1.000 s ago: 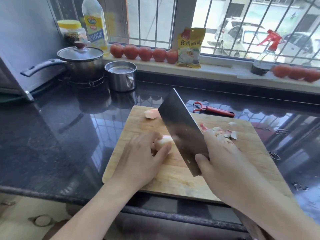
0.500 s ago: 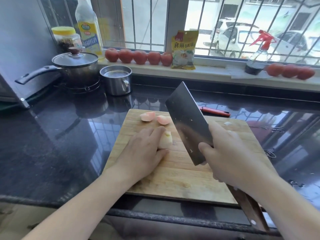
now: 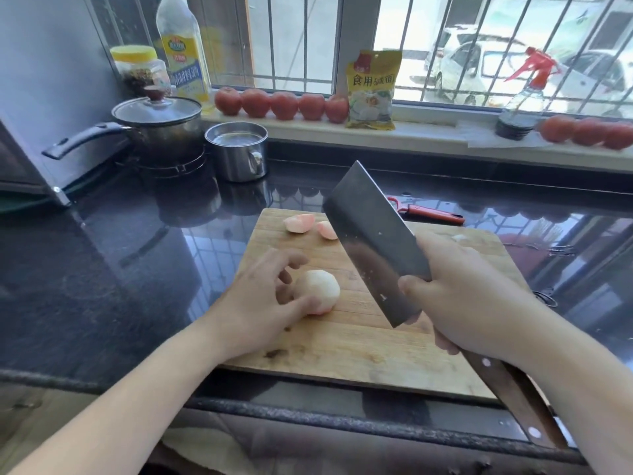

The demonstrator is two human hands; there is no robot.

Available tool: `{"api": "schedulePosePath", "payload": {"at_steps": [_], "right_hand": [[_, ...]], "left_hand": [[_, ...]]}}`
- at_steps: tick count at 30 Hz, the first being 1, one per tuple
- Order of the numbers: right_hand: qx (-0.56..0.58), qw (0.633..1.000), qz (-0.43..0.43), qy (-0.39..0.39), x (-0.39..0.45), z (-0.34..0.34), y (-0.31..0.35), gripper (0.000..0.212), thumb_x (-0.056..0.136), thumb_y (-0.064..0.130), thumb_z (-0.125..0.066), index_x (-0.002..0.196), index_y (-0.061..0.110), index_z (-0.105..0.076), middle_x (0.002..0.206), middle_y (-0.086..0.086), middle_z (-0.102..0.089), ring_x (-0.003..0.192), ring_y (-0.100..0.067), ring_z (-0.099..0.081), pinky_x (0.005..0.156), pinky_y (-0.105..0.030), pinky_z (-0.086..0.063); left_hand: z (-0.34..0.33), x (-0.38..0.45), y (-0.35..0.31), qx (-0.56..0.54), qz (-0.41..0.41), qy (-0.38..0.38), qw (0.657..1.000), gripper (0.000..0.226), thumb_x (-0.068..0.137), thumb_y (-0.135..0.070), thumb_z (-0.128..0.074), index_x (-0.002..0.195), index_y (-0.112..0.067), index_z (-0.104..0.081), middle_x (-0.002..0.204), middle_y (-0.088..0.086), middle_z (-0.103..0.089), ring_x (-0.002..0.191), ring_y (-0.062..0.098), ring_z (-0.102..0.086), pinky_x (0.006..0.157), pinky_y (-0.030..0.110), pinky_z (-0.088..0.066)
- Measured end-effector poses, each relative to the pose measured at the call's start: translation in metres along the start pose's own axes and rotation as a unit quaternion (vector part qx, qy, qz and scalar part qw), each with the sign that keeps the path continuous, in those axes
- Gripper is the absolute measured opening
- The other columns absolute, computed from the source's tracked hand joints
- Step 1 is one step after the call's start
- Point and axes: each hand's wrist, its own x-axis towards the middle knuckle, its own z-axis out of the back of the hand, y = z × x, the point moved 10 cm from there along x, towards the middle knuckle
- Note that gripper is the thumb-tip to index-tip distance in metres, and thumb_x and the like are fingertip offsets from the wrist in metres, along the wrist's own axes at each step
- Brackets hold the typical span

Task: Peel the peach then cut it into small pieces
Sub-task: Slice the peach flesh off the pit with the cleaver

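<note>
Our left hand (image 3: 263,299) steadies the peeled peach (image 3: 317,291) mid-board (image 3: 342,351), fingers loosely spread. Our right hand (image 3: 469,296) grips the cleaver (image 3: 373,241), raised right of the peach. We should curl fingertips back before chopping.

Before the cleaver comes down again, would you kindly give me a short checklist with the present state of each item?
1. Round, pale peeled peach resting on the wooden cutting board: ok.
2. Left hand steadying the peach: not ok, thumb touches it, fingers spread loose.
3. Left fingertips clear of the blade path: cannot tell.
4. Right hand gripping the wide steel cleaver: ok.
5. Cleaver lined up over the peach: not ok, raised and to its right.
6. Two cut pink peach wedges out of the way: ok, at the board's far edge.
</note>
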Motion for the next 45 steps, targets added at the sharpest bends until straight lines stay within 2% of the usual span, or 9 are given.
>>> {"api": "schedulePosePath", "payload": {"at_steps": [5, 9, 11, 15, 21, 27, 36, 41, 45], "right_hand": [[-0.067, 0.997, 0.001, 0.031, -0.006, -0.009, 0.016, 0.012, 0.100, 0.023, -0.043, 0.089, 0.027, -0.039, 0.086, -0.004, -0.055, 0.054, -0.019, -0.059, 0.032, -0.023, -0.035], [-0.139, 0.990, 0.002, 0.030, -0.007, -0.019, 0.022, 0.021, 0.099, 0.030, -0.041, 0.081, 0.034, -0.030, 0.089, 0.004, -0.039, 0.085, -0.022, -0.043, 0.066, -0.041, -0.053], [-0.154, 0.988, 0.002, 0.025, -0.008, -0.021, 0.023, 0.020, 0.099, 0.031, -0.041, 0.082, 0.033, -0.030, 0.089, 0.004, -0.038, 0.085, -0.020, -0.038, 0.074, -0.045, -0.050], [-0.141, 0.989, 0.017, 0.029, -0.011, -0.024, 0.026, 0.023, 0.100, 0.027, -0.043, 0.081, 0.026, -0.030, 0.083, 0.001, -0.048, 0.073, -0.016, -0.048, 0.059, -0.036, -0.039], [-0.151, 0.988, 0.015, 0.042, -0.014, -0.026, 0.027, 0.027, 0.102, 0.028, -0.043, 0.079, 0.029, -0.028, 0.083, 0.001, -0.049, 0.071, -0.016, -0.050, 0.056, -0.037, -0.039], [-0.156, 0.987, 0.013, 0.047, -0.015, -0.029, 0.028, 0.027, 0.101, 0.026, -0.043, 0.079, 0.027, -0.028, 0.082, 0.000, -0.049, 0.071, -0.017, -0.050, 0.057, -0.035, -0.040], [-0.237, 0.967, 0.030, 0.089, -0.003, -0.037, 0.045, 0.032, 0.100, 0.019, -0.044, 0.077, 0.030, -0.024, 0.080, 0.001, -0.040, 0.065, -0.015, -0.042, 0.049, -0.031, -0.028], [-0.248, 0.957, 0.008, 0.147, 0.007, -0.051, 0.046, 0.025, 0.095, 0.007, -0.053, 0.105, 0.020, -0.034, 0.085, -0.005, -0.048, 0.061, -0.022, -0.059, 0.041, -0.031, -0.048], [-0.246, 0.958, 0.007, 0.150, 0.005, -0.052, 0.045, 0.028, 0.094, 0.005, -0.052, 0.105, 0.019, -0.030, 0.085, -0.007, -0.050, 0.057, -0.023, -0.062, 0.040, -0.030, -0.049]], "left_hand": [[-0.003, -0.005, 0.000, 0.020, -0.013, -0.059, 0.998, 0.040, 0.076, -0.046, -0.088, 0.100, -0.040, -0.057, 0.099, -0.025, -0.055, 0.094, -0.004, -0.055, 0.084, 0.022, -0.049], [-0.009, -0.008, -0.004, 0.068, -0.022, -0.087, 0.994, 0.039, 0.079, -0.052, -0.082, 0.100, -0.042, -0.052, 0.101, -0.027, -0.051, 0.091, -0.008, -0.053, 0.077, 0.019, -0.044], [-0.011, -0.010, -0.002, 0.059, -0.029, -0.090, 0.994, 0.040, 0.078, -0.052, -0.081, 0.104, -0.041, -0.054, 0.102, -0.028, -0.051, 0.092, -0.006, -0.054, 0.080, 0.023, -0.047], [-0.002, -0.014, -0.002, -0.011, -0.043, -0.115, 0.992, 0.032, 0.076, -0.041, -0.082, 0.101, -0.034, -0.064, 0.108, -0.024, -0.055, 0.096, -0.002, -0.059, 0.084, 0.023, -0.053], [0.003, -0.019, -0.009, -0.023, -0.112, -0.149, 0.982, 0.028, 0.081, -0.007, -0.084, 0.102, -0.023, -0.074, 0.111, -0.020, -0.062, 0.097, 0.007, -0.065, 0.083, 0.034, -0.059], [0.001, -0.022, -0.015, -0.010, -0.145, -0.149, 0.978, 0.022, 0.085, -0.009, -0.081, 0.101, -0.023, -0.078, 0.111, -0.015, -0.066, 0.096, 0.007, -0.064, 0.082, 0.036, -0.058], [0.002, -0.022, -0.020, -0.004, -0.161, -0.151, 0.975, 0.013, 0.086, -0.012, -0.079, 0.096, -0.021, -0.076, 0.107, -0.016, -0.065, 0.096, 0.009, -0.065, 0.081, 0.041, -0.060], [0.000, -0.020, -0.019, 0.020, -0.172, -0.147, 0.974, 0.017, 0.084, -0.010, -0.082, 0.098, -0.016, -0.075, 0.105, -0.009, -0.068, 0.097, 0.019, -0.067, 0.080, 0.045, -0.060], [0.000, -0.017, -0.018, 0.020, -0.169, -0.127, 0.977, 0.009, 0.087, -0.017, -0.079, 0.095, -0.017, -0.075, 0.100, -0.008, -0.069, 0.093, 0.018, -0.067, 0.080, 0.044, -0.059]]}}
